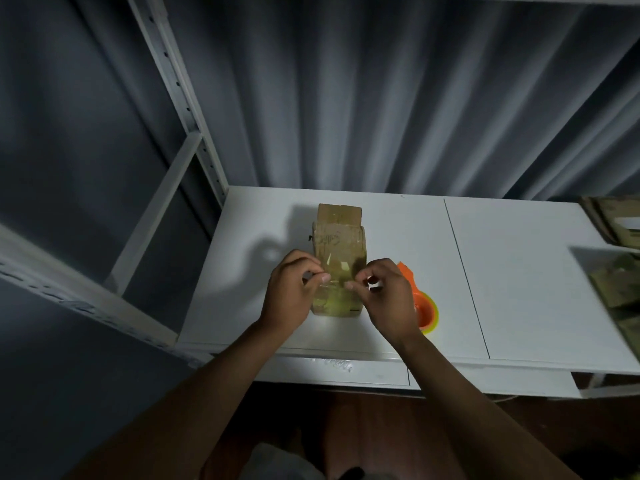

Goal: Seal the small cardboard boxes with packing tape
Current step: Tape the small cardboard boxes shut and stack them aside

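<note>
A: Box (338, 251) at frame centre is being taped; a clear strip (337, 284) is pinched taut above it by the left hand (289, 292) and right hand (388, 296).

B: Lowering and pressing flat is judged next. The dispenser (424, 306) is left lower right on the table (519, 271).

Reaching forward on bare forearms: left hand (291, 292) and right hand (388, 296), close together, fingertips curled inward, pinching.
</note>
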